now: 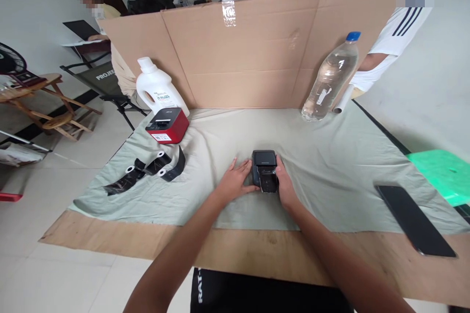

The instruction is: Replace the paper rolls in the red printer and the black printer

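A small black portable printer (pixel 265 158) lies on the pale green cloth in front of me. A glossy black strip covers its near half. My left hand (pixel 235 181) rests at its left side, palm down, fingers stretched out and spread, with the tips near or against the casing. Along the right edge, my right hand (pixel 284 183) presses against the printer; its far fingers are partly hidden. To the left lie several black paper rolls (pixel 172 168) with white cores and loose ends. Behind them sits a red and black box-shaped printer (pixel 176 127).
A white jug (pixel 156 83) and a clear bottle with a blue cap (pixel 332 78) stand before an upright cardboard panel (pixel 238 54). A dark phone (pixel 413 220) lies at right. A green stool (pixel 440 171) stands beside the table. Two people are beyond the panel.
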`<move>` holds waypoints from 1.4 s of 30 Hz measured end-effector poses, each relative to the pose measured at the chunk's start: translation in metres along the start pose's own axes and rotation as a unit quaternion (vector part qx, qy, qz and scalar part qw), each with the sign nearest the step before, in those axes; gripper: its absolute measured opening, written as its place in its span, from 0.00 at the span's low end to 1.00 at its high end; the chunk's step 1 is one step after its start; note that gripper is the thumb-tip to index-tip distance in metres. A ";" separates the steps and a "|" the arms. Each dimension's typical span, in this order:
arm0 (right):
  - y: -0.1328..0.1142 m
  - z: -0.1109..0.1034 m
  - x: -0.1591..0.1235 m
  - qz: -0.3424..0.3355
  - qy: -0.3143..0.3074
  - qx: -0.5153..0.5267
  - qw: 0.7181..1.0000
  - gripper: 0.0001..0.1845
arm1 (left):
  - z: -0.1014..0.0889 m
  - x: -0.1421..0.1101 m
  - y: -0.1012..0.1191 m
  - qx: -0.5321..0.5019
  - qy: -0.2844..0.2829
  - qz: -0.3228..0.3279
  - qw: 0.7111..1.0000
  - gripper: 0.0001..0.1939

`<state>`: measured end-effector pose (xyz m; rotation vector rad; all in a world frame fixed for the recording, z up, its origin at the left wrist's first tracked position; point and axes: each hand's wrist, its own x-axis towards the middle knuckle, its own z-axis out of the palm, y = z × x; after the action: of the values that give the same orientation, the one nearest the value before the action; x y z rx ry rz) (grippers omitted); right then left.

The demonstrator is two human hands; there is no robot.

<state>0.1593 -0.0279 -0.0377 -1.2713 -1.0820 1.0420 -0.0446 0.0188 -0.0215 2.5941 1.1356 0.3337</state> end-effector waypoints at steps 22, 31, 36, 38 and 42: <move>-0.036 -0.021 0.076 -0.086 0.001 -0.132 0.987 0.30 | 0.006 0.005 0.020 -0.194 0.077 -0.098 0.973 0.43; -0.055 -0.021 0.099 -0.133 -0.135 -0.509 0.840 0.09 | 0.008 0.005 0.019 -0.182 0.081 -0.093 0.976 0.42; -0.059 -0.008 0.118 -0.099 -0.196 -0.529 0.820 0.09 | 0.010 0.005 0.017 -0.168 0.078 -0.095 0.978 0.45; -0.060 -0.008 0.119 -0.100 -0.194 -0.526 0.822 0.08 | 0.012 0.006 0.015 -0.161 0.081 -0.095 0.979 0.46; -0.075 -0.022 0.114 -0.117 -0.169 -0.499 0.842 0.10 | 0.013 0.006 0.014 -0.158 0.099 -0.083 0.979 0.45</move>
<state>0.2020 0.0771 0.0405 -1.7071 -2.1625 0.4779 -0.0265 0.0122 -0.0285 2.2123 1.2392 0.6867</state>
